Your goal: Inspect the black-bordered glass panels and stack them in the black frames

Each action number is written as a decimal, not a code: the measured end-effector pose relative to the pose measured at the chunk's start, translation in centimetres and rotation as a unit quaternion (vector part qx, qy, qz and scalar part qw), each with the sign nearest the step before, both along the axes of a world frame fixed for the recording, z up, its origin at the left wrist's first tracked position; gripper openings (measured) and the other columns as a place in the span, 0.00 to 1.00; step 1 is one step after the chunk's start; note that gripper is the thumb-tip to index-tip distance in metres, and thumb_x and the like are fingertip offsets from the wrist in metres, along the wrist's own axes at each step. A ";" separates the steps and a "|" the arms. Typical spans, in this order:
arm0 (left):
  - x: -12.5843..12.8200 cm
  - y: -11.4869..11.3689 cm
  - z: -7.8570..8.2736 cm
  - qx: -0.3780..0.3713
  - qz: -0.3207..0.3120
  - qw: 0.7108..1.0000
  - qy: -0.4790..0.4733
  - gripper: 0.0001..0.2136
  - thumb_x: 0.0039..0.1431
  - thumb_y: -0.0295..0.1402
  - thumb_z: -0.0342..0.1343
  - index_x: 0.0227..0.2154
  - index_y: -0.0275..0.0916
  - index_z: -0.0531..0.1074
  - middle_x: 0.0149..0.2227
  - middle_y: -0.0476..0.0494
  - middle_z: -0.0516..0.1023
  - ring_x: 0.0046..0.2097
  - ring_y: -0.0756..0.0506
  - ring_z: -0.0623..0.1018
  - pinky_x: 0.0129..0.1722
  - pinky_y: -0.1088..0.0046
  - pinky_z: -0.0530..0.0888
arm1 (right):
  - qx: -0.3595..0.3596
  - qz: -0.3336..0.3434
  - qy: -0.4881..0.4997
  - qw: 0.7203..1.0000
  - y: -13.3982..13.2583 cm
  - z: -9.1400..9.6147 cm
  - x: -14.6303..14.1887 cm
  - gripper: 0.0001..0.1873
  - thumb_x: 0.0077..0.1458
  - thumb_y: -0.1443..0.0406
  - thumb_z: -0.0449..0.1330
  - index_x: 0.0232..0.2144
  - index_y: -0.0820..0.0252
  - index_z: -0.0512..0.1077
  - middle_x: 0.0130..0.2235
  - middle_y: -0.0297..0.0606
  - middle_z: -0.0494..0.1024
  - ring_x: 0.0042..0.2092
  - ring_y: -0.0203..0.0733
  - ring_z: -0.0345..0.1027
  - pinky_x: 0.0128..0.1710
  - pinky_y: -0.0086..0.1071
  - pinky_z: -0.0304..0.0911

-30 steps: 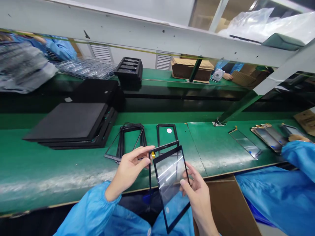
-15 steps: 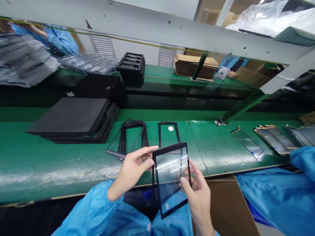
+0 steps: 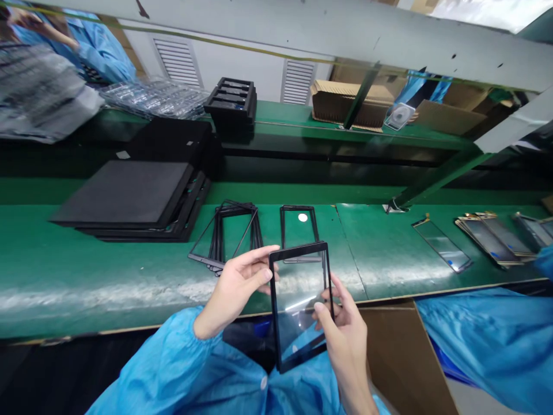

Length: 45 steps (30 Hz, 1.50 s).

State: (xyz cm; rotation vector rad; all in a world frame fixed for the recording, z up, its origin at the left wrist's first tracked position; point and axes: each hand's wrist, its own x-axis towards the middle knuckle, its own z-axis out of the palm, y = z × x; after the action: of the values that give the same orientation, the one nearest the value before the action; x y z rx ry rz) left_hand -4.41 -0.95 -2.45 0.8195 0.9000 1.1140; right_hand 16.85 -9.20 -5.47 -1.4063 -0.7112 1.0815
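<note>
Nearest, a blue smock (image 3: 147,369) covered the person's arms, and a brown cardboard box (image 3: 397,357) sat below the bench edge on the right, beside a large blue sleeve (image 3: 484,346). The left hand (image 3: 235,288) had its fingers (image 3: 254,259) closed on the left edge of a black-framed glass panel (image 3: 300,305), while the right hand (image 3: 345,340) grasped the right side, its thumb (image 3: 318,308) lying on the pane. The panel stood nearly upright over the near edge of the green workbench (image 3: 86,288), so a slip on the smooth glass could likely have dropped it toward the box or floor, and that thumb risked smudging it. Just beyond lay a pile of black frames (image 3: 216,248) and a single black frame (image 3: 281,230), which a careless swing might have struck. Farther left sat stacked black trays (image 3: 123,193); to the right lay glass strips (image 3: 490,239). On the far shelf stood a black rack (image 3: 231,98)
</note>
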 end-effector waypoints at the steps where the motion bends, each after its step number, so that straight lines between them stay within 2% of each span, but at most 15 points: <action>1: 0.0 0.0 0.0 -0.001 0.002 1.000 0.001 0.21 0.56 0.36 0.75 0.53 0.47 0.85 0.37 0.44 0.84 0.36 0.46 0.84 0.28 0.78 0.82 | -0.003 -0.001 0.000 1.000 0.0 0.0 0.0 0.34 0.56 0.55 0.75 0.63 0.50 0.75 0.40 0.34 0.79 0.30 0.36 0.74 0.25 0.28 0.73; 10: 0.4 -0.2 0.6 -0.021 0.022 0.999 0.031 0.23 0.57 0.38 0.75 0.55 0.41 0.83 0.42 0.37 0.88 0.43 0.39 0.88 0.28 0.77 0.83 | -0.006 0.005 -0.069 0.998 -0.4 -0.9 0.0 0.33 0.60 0.54 0.71 0.65 0.49 0.73 0.42 0.37 0.79 0.33 0.39 0.75 0.29 0.31 0.75; 13: 0.4 -0.3 1.0 -0.016 0.030 0.997 0.066 0.22 0.56 0.38 0.74 0.54 0.39 0.84 0.41 0.37 0.88 0.43 0.36 0.89 0.27 0.76 0.84 | 0.037 0.006 -0.210 0.977 -0.3 -0.7 0.5 0.29 0.61 0.56 0.69 0.63 0.49 0.76 0.51 0.43 0.78 0.48 0.50 0.77 0.47 0.43 0.77; 15: 0.2 -0.4 1.3 -0.003 0.024 0.995 0.099 0.21 0.56 0.37 0.74 0.52 0.38 0.85 0.36 0.38 0.89 0.40 0.37 0.90 0.27 0.76 0.83 | 0.082 -0.008 -0.287 0.955 0.3 0.1 1.1 0.27 0.60 0.57 0.69 0.62 0.50 0.77 0.63 0.47 0.73 0.64 0.59 0.69 0.63 0.54 0.67; 17: 0.0 -0.8 1.6 0.015 0.010 0.991 0.131 0.20 0.56 0.37 0.73 0.51 0.37 0.85 0.31 0.39 0.89 0.38 0.38 0.90 0.27 0.76 0.83 | 0.103 -0.003 -0.260 0.960 1.3 1.3 1.8 0.27 0.63 0.57 0.67 0.63 0.49 0.76 0.68 0.46 0.70 0.69 0.59 0.64 0.68 0.56 0.61; 19: -0.3 -1.2 1.9 0.029 0.000 0.988 0.153 0.19 0.57 0.37 0.72 0.51 0.37 0.86 0.30 0.39 0.89 0.35 0.39 0.89 0.27 0.76 0.83 | 0.087 0.038 -0.155 0.983 2.5 2.5 2.4 0.25 0.66 0.57 0.64 0.64 0.49 0.75 0.61 0.46 0.80 0.62 0.56 0.75 0.62 0.51 0.70; 21: -0.6 -1.6 2.1 0.037 -0.006 0.986 0.165 0.18 0.58 0.38 0.71 0.50 0.38 0.86 0.31 0.38 0.89 0.35 0.40 0.89 0.29 0.75 0.84 | 0.062 0.080 -0.064 0.993 3.4 3.5 2.8 0.22 0.67 0.55 0.64 0.59 0.52 0.78 0.44 0.42 0.89 0.48 0.52 0.84 0.52 0.46 0.77; 24: -0.7 -1.8 2.4 0.039 -0.019 0.982 0.183 0.18 0.58 0.38 0.71 0.51 0.38 0.86 0.32 0.37 0.90 0.35 0.39 0.89 0.31 0.74 0.84 | 0.056 0.086 -0.023 0.994 4.1 4.2 2.5 0.16 0.64 0.55 0.67 0.48 0.56 0.83 0.28 0.38 0.87 0.35 0.50 0.85 0.43 0.42 0.79; 27: -0.8 -1.6 2.2 0.038 -0.026 0.980 0.194 0.18 0.56 0.38 0.72 0.49 0.39 0.87 0.31 0.37 0.89 0.35 0.38 0.89 0.30 0.73 0.85 | 0.058 0.067 -0.011 0.996 4.0 4.3 1.9 0.13 0.61 0.55 0.69 0.42 0.57 0.84 0.27 0.40 0.87 0.31 0.49 0.85 0.39 0.40 0.79; 33: -1.2 -1.5 0.4 0.025 -0.024 0.980 0.197 0.18 0.57 0.42 0.72 0.49 0.42 0.87 0.32 0.37 0.89 0.34 0.38 0.89 0.32 0.71 0.86 | 0.055 0.043 -0.008 0.998 3.6 4.4 1.6 0.16 0.59 0.52 0.71 0.40 0.58 0.84 0.27 0.41 0.87 0.26 0.48 0.83 0.33 0.38 0.80; 35: -1.1 -1.4 0.4 0.054 -0.029 0.973 0.224 0.17 0.60 0.42 0.70 0.50 0.43 0.87 0.38 0.36 0.90 0.37 0.37 0.89 0.33 0.69 0.86 | 0.058 0.037 -0.018 0.997 3.6 4.5 1.5 0.17 0.59 0.51 0.71 0.40 0.58 0.84 0.27 0.41 0.87 0.26 0.48 0.83 0.32 0.39 0.81; 38: -0.6 -1.2 1.5 0.199 -0.040 0.916 0.346 0.17 0.62 0.41 0.67 0.53 0.48 0.86 0.60 0.36 0.83 0.56 0.32 0.85 0.52 0.60 0.84 | 0.062 0.070 -0.043 0.995 3.6 4.7 1.0 0.17 0.60 0.51 0.70 0.40 0.58 0.84 0.29 0.42 0.88 0.28 0.49 0.85 0.33 0.38 0.82; 40: 0.1 -1.1 2.5 0.288 -0.083 0.859 0.416 0.22 0.61 0.39 0.68 0.58 0.52 0.82 0.64 0.40 0.80 0.62 0.31 0.80 0.61 0.56 0.78 | 0.064 0.124 -0.046 0.989 3.7 4.6 0.6 0.17 0.60 0.51 0.71 0.43 0.57 0.84 0.30 0.41 0.88 0.31 0.49 0.86 0.35 0.38 0.82; 42: 0.6 -1.0 3.2 0.294 -0.164 0.839 0.428 0.28 0.62 0.38 0.67 0.66 0.55 0.75 0.54 0.41 0.87 0.53 0.33 0.86 0.56 0.58 0.80 | 0.054 0.170 -0.017 0.984 3.8 4.3 0.5 0.22 0.57 0.51 0.73 0.48 0.56 0.83 0.30 0.39 0.88 0.32 0.49 0.86 0.37 0.38 0.82; 45: 0.8 -0.9 3.2 0.191 -0.231 0.886 0.354 0.26 0.69 0.36 0.59 0.68 0.53 0.71 0.41 0.45 0.90 0.34 0.41 0.87 0.38 0.69 0.83 | 0.013 0.208 0.006 0.978 3.8 3.7 2.1 0.24 0.58 0.46 0.71 0.46 0.57 0.85 0.36 0.42 0.90 0.37 0.50 0.86 0.41 0.41 0.81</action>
State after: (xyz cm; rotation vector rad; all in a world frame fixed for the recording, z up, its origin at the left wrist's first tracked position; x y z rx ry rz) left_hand -3.64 -1.89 0.71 1.7418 1.0046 0.5547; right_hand 18.97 -5.37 -1.81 -1.2554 -1.0364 1.3959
